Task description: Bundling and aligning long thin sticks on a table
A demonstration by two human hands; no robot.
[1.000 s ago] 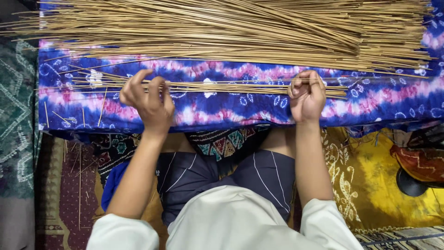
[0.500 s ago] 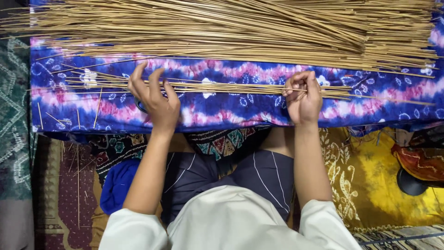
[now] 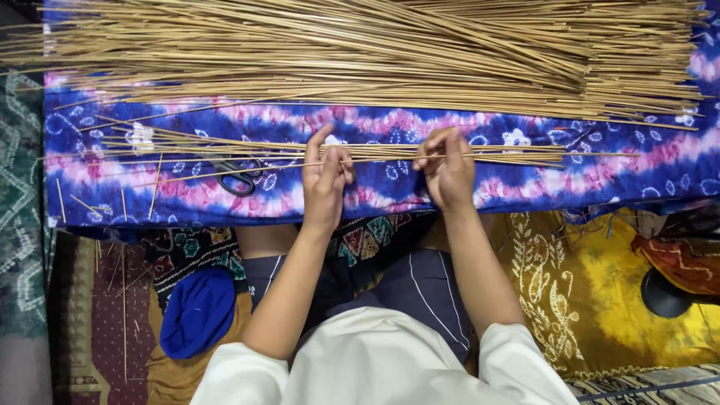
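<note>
Blue-purple tie-dye cloth under everything, big stick pile far side. Left hand and right hand both pinching thin sticks, scissors left.

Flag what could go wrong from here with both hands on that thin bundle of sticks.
The left hand and right hand pinch only a thin bundle of sticks; its long ends hang free to each side, so they may sag, splay or snap. Scissors lie on the tie-dye cloth right under the bundle's left stretch and could snag it. The large stick pile lies close behind, so sticks could get mixed.
</note>
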